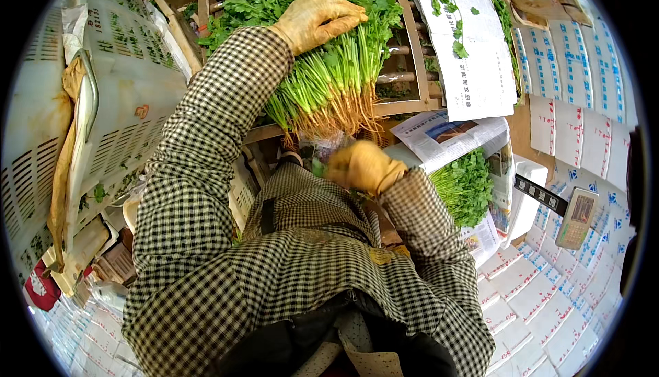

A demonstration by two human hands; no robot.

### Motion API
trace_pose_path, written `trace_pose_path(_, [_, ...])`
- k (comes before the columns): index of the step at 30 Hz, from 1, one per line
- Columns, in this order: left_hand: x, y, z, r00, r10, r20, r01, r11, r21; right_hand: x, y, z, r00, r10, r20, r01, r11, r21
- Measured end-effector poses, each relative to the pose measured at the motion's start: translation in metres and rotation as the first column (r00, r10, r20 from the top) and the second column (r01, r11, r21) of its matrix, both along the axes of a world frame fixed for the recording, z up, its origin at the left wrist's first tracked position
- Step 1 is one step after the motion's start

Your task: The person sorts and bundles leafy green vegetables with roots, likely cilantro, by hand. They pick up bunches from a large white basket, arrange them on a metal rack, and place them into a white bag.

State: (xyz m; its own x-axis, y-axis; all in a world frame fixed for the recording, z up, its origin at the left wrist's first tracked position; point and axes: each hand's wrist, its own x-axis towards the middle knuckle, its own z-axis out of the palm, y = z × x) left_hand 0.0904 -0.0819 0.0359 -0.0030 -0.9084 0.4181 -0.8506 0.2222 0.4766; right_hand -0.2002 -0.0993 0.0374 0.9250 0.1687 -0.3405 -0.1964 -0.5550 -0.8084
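Observation:
A broad heap of leafy green herbs with pale stems and brown roots lies on a slatted frame, its roots hanging over the near edge. On top of the leaves is my left hand, in a yellowish glove, thumb and fingers drawn together; whether a stem is pinched between them cannot be made out. My right hand, gloved too, is blurred and curled just below the roots, apart from the left. A small green leaf shows beside its fingers, but its grip is unclear.
Printed newspaper sheets cover the frame's right side. Below them, more herbs lie on paper beside a scale's display on a post. Stacked white boxes fill the right. Pale slotted crates stand at left.

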Motion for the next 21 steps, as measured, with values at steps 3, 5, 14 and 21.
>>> trace_pose_path(3, [-0.002,0.001,0.003,0.998,-0.004,-0.059,0.007,0.999,0.046,0.009,-0.004,0.033,0.988,-0.14,-0.064,0.147,0.981,0.128])
trace_pose_path(5, [0.0,0.001,0.006,0.992,-0.029,-0.12,0.036,0.997,0.064,0.034,-0.014,0.022,0.833,-0.499,0.238,0.509,0.86,0.02])
trace_pose_path(14, [0.002,-0.002,-0.004,0.999,-0.028,-0.028,0.029,0.999,0.03,0.094,-0.035,-0.019,0.641,-0.405,0.652,0.68,0.693,-0.238])
trace_pose_path(21, [-0.006,-0.012,0.001,0.971,0.058,0.231,-0.07,0.996,0.046,-0.031,0.019,-0.014,0.913,0.234,-0.334,-0.259,0.965,-0.032])
